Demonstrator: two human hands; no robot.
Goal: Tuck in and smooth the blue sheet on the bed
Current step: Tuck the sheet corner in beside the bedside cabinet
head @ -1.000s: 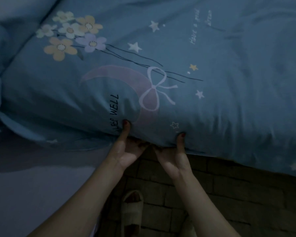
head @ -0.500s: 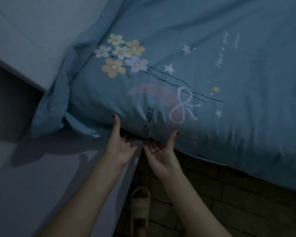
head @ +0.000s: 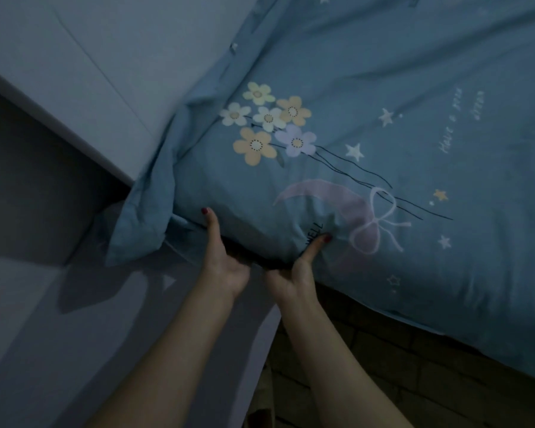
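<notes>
A: The blue sheet (head: pixel 399 149) covers the mattress, flower print and moon lying flat on top, its near edge wrapped over the mattress side. Both hands sit at that edge, just below the moon print.

B: And the grip?

A: The left hand (head: pixel 226 267) has its thumb pressed up against the sheet's side, fingers curled under the edge and out of sight. The right hand (head: pixel 294 273) matches it, thumb up by the "WELL" lettering, fingers hooked beneath. Whether they pinch cloth or only push it under, the view does not tell.

B: Progress?

A: Midway, by the look of it. This stretch is going under; the corner flap (head: pixel 145 217), left of the hands, hangs loose and bunched beside the white headboard (head: pixel 99 72). Creases fan out above the flowers, so smoothing remains.

B: Against half a second ago?

A: The hands have pushed deeper under the edge, with the right thumb now higher, beside the lettering. The slipper seen below the hands then is gone from view.
</notes>
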